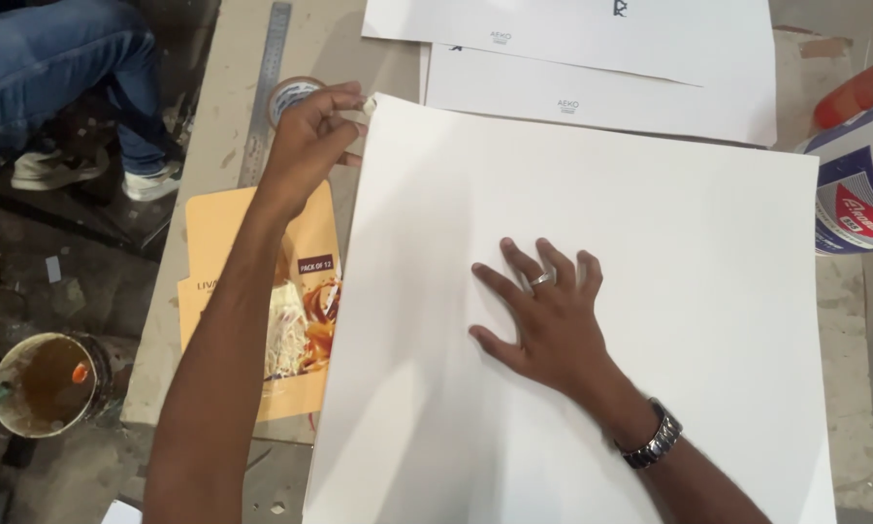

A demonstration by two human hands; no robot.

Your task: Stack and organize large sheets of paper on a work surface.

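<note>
A large white rectangular sheet of board (592,291) lies flat across the worn grey table (213,116), filling the middle of the view. The right hand (543,315) rests palm-down on it near the centre, fingers spread wide, a ring on one finger and a metal watch at the wrist. At eleven o'clock the left hand (310,131) pinches a small strip of pale tape (367,109) at the sheet's top-left corner, fingers closed narrowly on it. Just beyond that hand sits a roll of tape (289,93), beside a long steel ruler (265,92). At nine o'clock an orange printed cardboard packet (301,320) lies partly under the sheet.
</note>
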